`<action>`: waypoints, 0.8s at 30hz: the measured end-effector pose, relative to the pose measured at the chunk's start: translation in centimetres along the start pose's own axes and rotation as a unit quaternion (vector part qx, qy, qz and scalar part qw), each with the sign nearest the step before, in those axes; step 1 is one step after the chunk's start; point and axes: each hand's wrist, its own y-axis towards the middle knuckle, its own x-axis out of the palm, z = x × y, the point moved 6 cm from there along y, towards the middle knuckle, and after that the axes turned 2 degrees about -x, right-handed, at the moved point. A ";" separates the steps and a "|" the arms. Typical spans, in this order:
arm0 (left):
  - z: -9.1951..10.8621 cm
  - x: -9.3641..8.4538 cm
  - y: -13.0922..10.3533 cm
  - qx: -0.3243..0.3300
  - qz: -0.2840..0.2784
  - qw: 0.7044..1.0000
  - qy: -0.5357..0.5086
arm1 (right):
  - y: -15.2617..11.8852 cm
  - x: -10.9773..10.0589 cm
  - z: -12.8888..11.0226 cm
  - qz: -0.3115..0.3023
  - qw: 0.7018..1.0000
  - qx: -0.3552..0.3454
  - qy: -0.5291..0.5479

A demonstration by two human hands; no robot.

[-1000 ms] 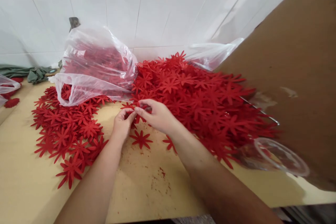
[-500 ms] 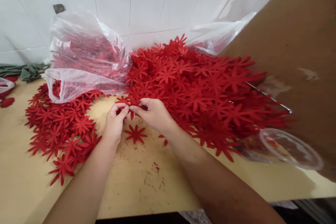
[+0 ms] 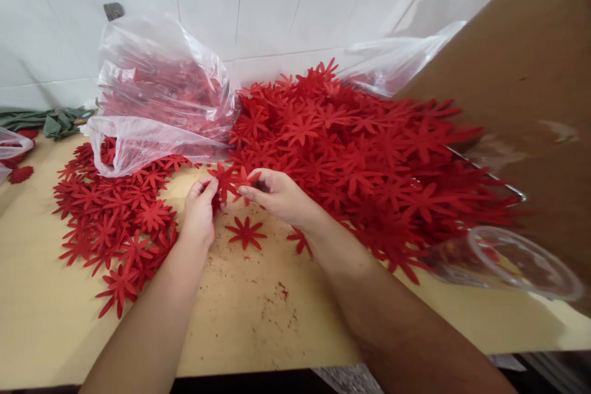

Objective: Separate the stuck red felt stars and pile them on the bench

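My left hand [image 3: 202, 203] pinches a red flower-shaped cutout [image 3: 224, 181] with long narrow petals between thumb and fingers. Just right of it, my right hand [image 3: 274, 194] has its thumb and fingers closed on another red flower cutout [image 3: 244, 180], partly covered by the fingers. The two cutouts touch or overlap; I cannot tell which. Below the hands a single red flower cutout [image 3: 246, 233] lies flat on the table [image 3: 240, 332]. One more cutout [image 3: 300, 240] shows partly beside my right wrist.
A large heap of red flower cutouts [image 3: 332, 141] lies right, a smaller pile [image 3: 108, 215] left. Behind stands a clear plastic bag [image 3: 161, 86] with more. A clear plastic tub [image 3: 521, 261] lies tipped at right, near a brown board [image 3: 521, 86]. Green pieces [image 3: 60, 122] sit far left.
My hands have moved slightly apart, and the red cutouts between them now show more fully. The whole view has shifted a little, so things appear further right.
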 end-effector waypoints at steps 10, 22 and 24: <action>0.1 -0.2 0.3 0.000 0.004 1.000 -0.007 | 0.3 -6.0 0.6 0.253 0.955 -0.075 -0.136; 0.3 1.0 -0.6 0.040 -0.059 0.992 0.106 | -0.7 0.0 -1.1 0.106 0.978 -0.096 -0.154; 0.3 1.1 -0.6 0.046 -0.060 0.991 0.114 | -0.4 1.6 0.0 0.030 0.997 -0.046 -0.053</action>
